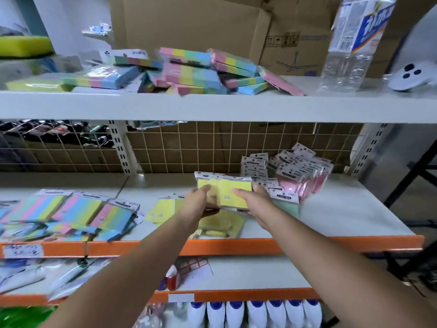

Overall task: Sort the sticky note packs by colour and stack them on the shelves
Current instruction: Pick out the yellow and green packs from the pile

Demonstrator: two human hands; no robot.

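1. I am watching both forearms reaching in over the orange-edged middle shelf (331, 209), the left hand (196, 201) and right hand (256, 200) level with each other and equally near the work.
2. Between them they are holding a stack of yellow packs (224, 192); the left fingers (205, 188) are curling over its left end, the right fingers (238, 192) are pressing on its top face, thumbs hidden beneath.
3. The stack's long axis is running left to right, header cards facing away.
4. Directly under it, loose yellow packs (163, 209) are lying on the shelf, which I judge to be the drop spot.
5. Just beyond to the right, pink packs (305, 183) are leaning upright; rainbow packs (71, 209) are lying well left.
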